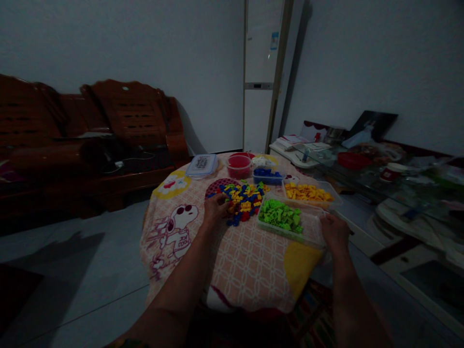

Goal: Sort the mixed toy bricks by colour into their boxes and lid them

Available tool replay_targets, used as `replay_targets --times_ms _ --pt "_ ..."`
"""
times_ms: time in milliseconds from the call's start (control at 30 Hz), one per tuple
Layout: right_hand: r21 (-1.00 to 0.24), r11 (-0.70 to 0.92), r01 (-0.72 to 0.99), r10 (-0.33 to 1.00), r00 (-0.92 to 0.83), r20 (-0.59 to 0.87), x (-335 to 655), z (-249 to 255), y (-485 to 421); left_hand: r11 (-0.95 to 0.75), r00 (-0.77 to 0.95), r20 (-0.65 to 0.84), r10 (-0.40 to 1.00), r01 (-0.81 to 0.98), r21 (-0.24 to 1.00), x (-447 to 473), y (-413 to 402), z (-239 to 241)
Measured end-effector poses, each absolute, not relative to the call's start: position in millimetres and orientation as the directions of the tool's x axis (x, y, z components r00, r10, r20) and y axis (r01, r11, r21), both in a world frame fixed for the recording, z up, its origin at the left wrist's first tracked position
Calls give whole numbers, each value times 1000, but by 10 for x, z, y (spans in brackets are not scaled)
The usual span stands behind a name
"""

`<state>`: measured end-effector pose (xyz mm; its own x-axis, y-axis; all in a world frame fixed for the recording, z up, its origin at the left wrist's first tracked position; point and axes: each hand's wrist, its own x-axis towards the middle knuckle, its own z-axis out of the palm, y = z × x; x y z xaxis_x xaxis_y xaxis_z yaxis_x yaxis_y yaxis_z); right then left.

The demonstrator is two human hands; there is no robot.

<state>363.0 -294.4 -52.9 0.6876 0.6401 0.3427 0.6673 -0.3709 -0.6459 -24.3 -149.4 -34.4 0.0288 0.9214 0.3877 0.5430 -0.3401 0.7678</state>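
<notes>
At the left edge of a heap of mixed toy building bricks (246, 195) is my left hand (215, 208). Its fingers are curled in against the bricks, and what lies between them is too dark and small to make out. My right hand (335, 233) grips the right end of a clear plastic box (311, 234). Green bricks (281, 215) fill the left part of that box, and its right part shows bare plastic. Right behind it stands another clear box with yellow bricks (308, 192). The heap holds red, yellow, blue and a few green pieces.
A patterned cloth (250, 270) covers the round table. Toward its back are a lidded box (202, 165), a red tub (238, 166), blue bricks (267, 174) in a box and white pieces (264, 162). A cluttered glass-topped cabinet (366, 179) is at right, a wooden sofa (126, 121) at left.
</notes>
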Motion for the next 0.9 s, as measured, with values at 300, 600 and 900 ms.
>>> replay_targets --times_ms 300,600,900 --pt "-636 -376 674 652 680 335 3616 -495 -2945 -320 27 361 932 530 785 -189 -1541 -334" --pt "-657 -382 650 646 696 312 3596 -481 -2949 -612 362 495 790 410 676 497 -1817 -192" --pt "-657 -371 657 651 688 320 3611 -484 -2949 -670 472 477 741 552 496 573 -1551 -322"
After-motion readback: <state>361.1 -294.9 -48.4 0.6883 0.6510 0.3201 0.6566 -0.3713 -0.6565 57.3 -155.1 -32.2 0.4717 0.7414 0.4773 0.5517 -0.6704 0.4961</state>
